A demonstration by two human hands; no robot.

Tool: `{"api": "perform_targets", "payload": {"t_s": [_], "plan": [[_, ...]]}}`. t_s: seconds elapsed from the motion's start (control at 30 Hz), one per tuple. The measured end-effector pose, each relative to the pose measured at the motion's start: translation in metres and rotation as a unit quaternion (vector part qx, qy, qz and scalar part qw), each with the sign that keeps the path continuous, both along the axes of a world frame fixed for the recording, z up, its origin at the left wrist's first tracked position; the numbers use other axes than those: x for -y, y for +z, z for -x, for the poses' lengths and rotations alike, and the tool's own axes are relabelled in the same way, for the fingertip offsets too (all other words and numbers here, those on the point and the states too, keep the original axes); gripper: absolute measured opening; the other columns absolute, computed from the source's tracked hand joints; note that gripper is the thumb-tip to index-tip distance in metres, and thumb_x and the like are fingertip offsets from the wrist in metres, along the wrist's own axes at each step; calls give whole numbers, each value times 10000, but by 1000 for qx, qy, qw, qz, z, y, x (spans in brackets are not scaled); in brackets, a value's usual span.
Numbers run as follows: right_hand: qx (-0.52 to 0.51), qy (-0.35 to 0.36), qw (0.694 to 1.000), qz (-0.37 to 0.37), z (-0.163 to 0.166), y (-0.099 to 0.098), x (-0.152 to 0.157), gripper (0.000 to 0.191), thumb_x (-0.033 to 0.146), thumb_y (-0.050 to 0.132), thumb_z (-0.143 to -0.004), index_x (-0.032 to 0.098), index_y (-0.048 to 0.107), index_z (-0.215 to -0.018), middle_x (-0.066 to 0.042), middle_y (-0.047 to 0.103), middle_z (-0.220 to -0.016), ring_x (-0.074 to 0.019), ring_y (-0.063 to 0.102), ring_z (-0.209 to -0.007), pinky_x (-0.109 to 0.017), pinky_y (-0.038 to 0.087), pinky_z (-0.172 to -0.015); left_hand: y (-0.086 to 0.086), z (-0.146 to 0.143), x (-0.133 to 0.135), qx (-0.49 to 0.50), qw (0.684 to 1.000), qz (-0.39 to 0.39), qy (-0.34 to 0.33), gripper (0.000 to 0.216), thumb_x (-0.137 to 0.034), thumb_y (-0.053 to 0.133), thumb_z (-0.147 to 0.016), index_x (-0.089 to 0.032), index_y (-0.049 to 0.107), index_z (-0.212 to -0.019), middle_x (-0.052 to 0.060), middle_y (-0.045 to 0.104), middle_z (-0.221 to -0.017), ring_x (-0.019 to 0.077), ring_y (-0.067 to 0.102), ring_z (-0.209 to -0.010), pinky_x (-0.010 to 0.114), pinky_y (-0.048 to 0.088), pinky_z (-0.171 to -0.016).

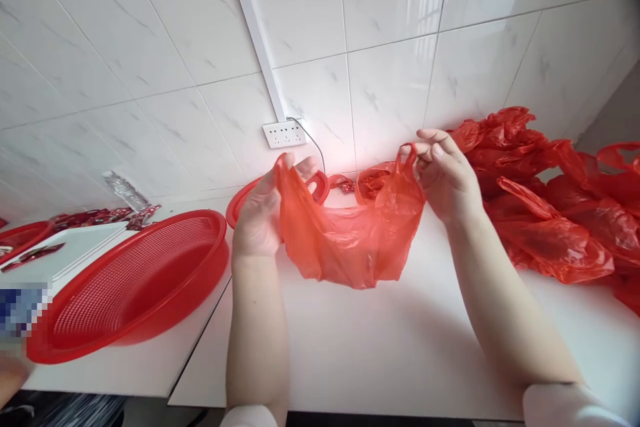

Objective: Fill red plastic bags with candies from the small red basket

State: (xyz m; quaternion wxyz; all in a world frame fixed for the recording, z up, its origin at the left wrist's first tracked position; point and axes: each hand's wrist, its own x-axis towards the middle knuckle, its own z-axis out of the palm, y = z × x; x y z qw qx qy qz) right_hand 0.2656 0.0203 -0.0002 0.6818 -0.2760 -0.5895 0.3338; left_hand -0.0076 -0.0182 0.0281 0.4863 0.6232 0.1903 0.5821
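Right of red basket (135, 280), left hand (260, 214) & right hand (445, 177) fingers clamp thin bag (350, 240) by its rim; hard pull apart may tear it.

— What can you see of my clothes?

— You wear a white top. Your right sleeve (565, 407) shows at the near right corner. It ends close to the elbow, and its cloth looks soft and plain.

— And on the other side?

— Your left sleeve (250, 417) is white as well, but only a small piece of it shows at the near edge. Below both sleeves your forearms are uncovered. Your left hand (257, 214) and your right hand (447, 177) are bare. The nails on the right one look short and unpainted.
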Motion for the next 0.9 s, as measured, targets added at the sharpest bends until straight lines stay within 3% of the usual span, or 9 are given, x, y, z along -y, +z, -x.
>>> {"api": "perform_targets", "payload": {"t_s": [0.1, 0.2, 0.33, 0.4, 0.53, 0.7, 0.9], "plan": [[14, 43, 998, -44, 16, -1, 10, 311, 554, 586, -838, 261, 575, -942, -49, 653, -951, -219, 631, -975, -336, 511, -762, -5, -21, 4, -64, 996, 40, -56, 623, -416, 753, -723, -330, 549, -1305, 21, 682, -903, 200, 673, -800, 366, 524, -805], [48, 122, 989, -67, 30, -3, 19, 299, 535, 584, -862, 238, 610, -889, -45, 653, -895, -207, 642, -894, -360, 518, -800, -10, -38, 10, -176, 967, 132, -129, 649, -396, 758, -736, -242, 510, -1316, -32, 568, -696, 73, 478, -462, 251, 450, -522], [112, 208, 970, -55, 42, -4, 25, 200, 417, 581, -907, 227, 620, -959, -39, 645, -945, -151, 630, -764, -309, 528, -705, -14, -48, 17, -244, 947, 166, -128, 318, -427, 664, -832, -159, 645, -1002, -96, 314, -511, 36, 277, -398, 182, 249, -389], [113, 244, 961, -59, 45, -4, 25, 150, 353, 566, -927, 221, 610, -981, -40, 636, -974, -139, 628, -770, -302, 528, -710, -14, -48, 16, -222, 952, 177, -114, 302, -455, 593, -878, -159, 638, -837, -105, 238, -478, 30, 213, -375, 169, 227, -369], [98, 267, 956, -71, 47, -5, 19, 95, 289, 597, -908, 206, 573, -945, -52, 617, -1025, -153, 623, -870, -344, 514, -830, -18, -46, 9, -144, 967, 192, -81, 301, -438, 561, -894, -174, 596, -754, -96, 293, -438, 25, 210, -341, 149, 248, -353], [116, 210, 969, -60, 49, -7, 16, 132, 280, 643, -859, 203, 537, -875, -18, 597, -833, -132, 589, -725, -305, 507, -710, -21, -52, 6, -136, 967, 196, -90, 301, -416, 537, -911, -155, 649, -812, -74, 400, -420, 37, 322, -319, 163, 330, -375], [66, 18, 997, -34, 38, -7, 5, 160, 224, 646, -770, 226, 488, -795, 8, 556, -773, -115, 533, -645, -262, 453, -593, -25, -50, -4, -75, 964, 233, -104, 385, -443, 486, -931, -161, 647, -1137, -29, 570, -450, 76, 422, -316, 194, 403, -400]]}}
